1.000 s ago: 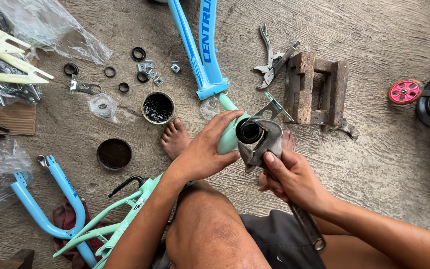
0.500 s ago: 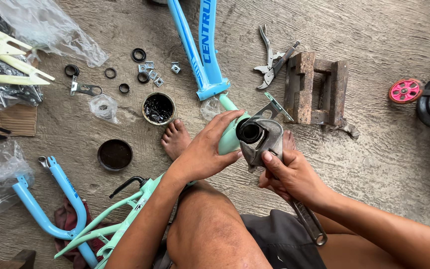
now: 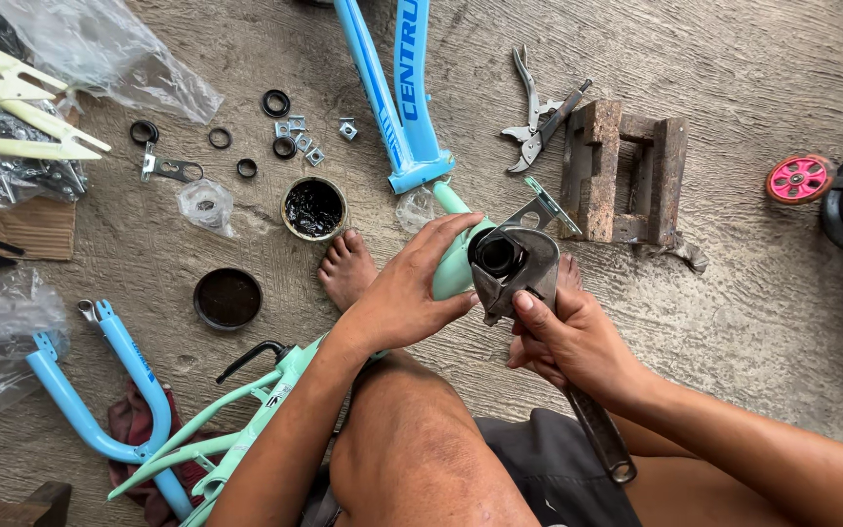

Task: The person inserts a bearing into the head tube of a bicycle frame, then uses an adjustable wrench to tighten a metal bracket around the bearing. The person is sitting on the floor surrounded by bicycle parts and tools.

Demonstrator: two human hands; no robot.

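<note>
a: start big. what's around?

b: rough concrete floor [image 3: 782, 322], a blue frame [image 3: 404, 98] lying at the top, and the mint green frame [image 3: 246, 420] running from bottom left up across the person's knee. its tube end [image 3: 496, 256] sits raised in the middle, open mouth facing up.

a: and the hands?

b: left hand [image 3: 412, 293] is wrapped round the mint tube just below that mouth, fingers curled and bracing it. right hand [image 3: 573, 342] is closed round the handle of a large wrench [image 3: 539, 322], thumb laid along the shank; its head sits around the tube's mouth. how firmly the head bites i can't tell.

a: what could go wrong?

b: i'd judge the wrench could slip off the ring if the head sits loosely, and the left fingers lie right beside it, so they'd take the knock. a bare foot [image 3: 346, 268] rests just under the tube too.

a: smaller stuff?

b: a wooden block [image 3: 626, 171] and pliers [image 3: 537, 117] beyond; an open grease tin [image 3: 314, 208] beside the foot, easy to kick over; black rings [image 3: 276, 102] and small brackets scattered nearby, which could get lost.
</note>
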